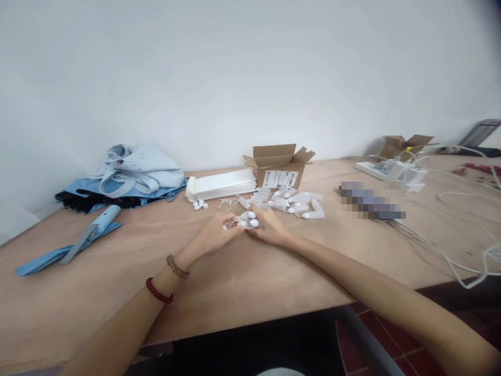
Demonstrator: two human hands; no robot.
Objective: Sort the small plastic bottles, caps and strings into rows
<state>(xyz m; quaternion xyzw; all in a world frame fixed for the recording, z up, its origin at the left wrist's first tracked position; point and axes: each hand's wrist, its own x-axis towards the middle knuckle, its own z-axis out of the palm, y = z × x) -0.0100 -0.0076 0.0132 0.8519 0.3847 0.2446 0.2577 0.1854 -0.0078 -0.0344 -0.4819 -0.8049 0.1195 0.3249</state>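
My left hand (pixel 216 234) and my right hand (pixel 268 225) meet at the middle of the wooden table (pixel 242 282), fingers curled. Between them they pinch small white earbuds on a thin cord (pixel 245 221). My left wrist wears two bead bracelets. Just beyond the hands lies a pile of small white packets and plastic pieces (pixel 291 201). A loose earbud pair (pixel 200 204) and a bit of white cord (pixel 228 202) lie to the left of the pile.
An open cardboard box (pixel 278 166) stands behind the pile, beside a stack of white bags (pixel 220 184). A blue folded umbrella (pixel 84 236) and light blue bag (pixel 136 169) lie at the left. A power strip (pixel 385 169), white cables (pixel 450 256) and another box (pixel 405 144) sit right.
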